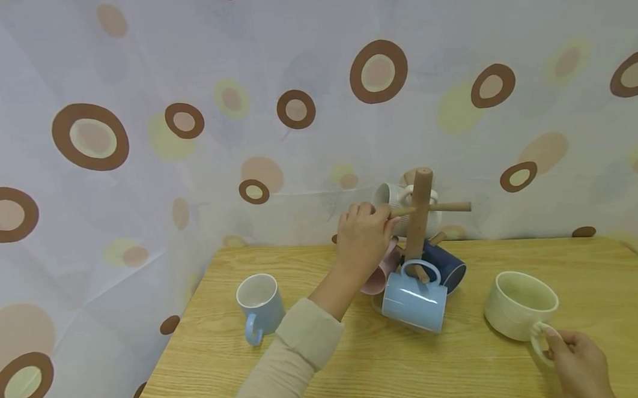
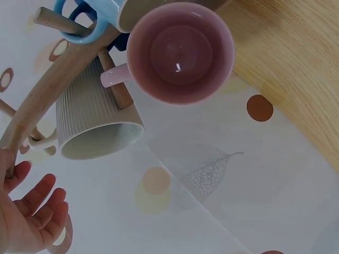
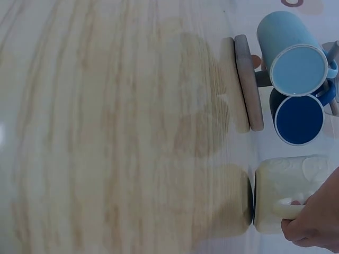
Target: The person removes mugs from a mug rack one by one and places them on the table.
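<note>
A wooden mug tree [image 1: 420, 224] stands at the back of the table. My left hand [image 1: 363, 236] pinches one of its upper pegs between thumb and index finger, the other fingers loosely bent in the left wrist view. On the tree hang a light blue mug [image 1: 415, 301], a dark blue mug [image 1: 446, 263], a pink mug [image 2: 180, 50] and a white ribbed mug [image 2: 95, 100]. My right hand [image 1: 579, 362] grips the handle of a pale green mug [image 1: 511, 315], which sits upright on the table at the right, apart from the tree.
A second light blue mug [image 1: 265, 304] is upright on the left of the wooden table [image 1: 469, 371], its handle toward me. Behind the table hangs a patterned cloth [image 1: 311, 55]. One upper peg [image 1: 452, 207] points right with no mug on it.
</note>
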`<action>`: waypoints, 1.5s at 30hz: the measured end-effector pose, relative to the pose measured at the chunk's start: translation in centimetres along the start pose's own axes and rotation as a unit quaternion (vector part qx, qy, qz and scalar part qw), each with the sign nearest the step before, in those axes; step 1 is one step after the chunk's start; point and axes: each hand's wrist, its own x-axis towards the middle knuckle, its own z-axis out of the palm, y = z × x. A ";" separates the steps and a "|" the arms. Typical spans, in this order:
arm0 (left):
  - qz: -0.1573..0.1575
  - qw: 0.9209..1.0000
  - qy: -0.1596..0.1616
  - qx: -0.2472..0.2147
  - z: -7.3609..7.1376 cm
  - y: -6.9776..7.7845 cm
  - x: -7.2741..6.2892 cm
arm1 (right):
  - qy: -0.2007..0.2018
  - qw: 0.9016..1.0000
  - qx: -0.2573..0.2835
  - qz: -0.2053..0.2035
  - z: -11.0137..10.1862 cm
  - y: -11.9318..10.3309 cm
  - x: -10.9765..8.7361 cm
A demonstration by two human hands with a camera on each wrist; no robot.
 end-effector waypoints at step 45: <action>-0.003 1.000 0.006 -0.025 0.4 0.1 -0.1 | -0.007 0.996 -0.088 -0.027 -0.1 0.4 -0.8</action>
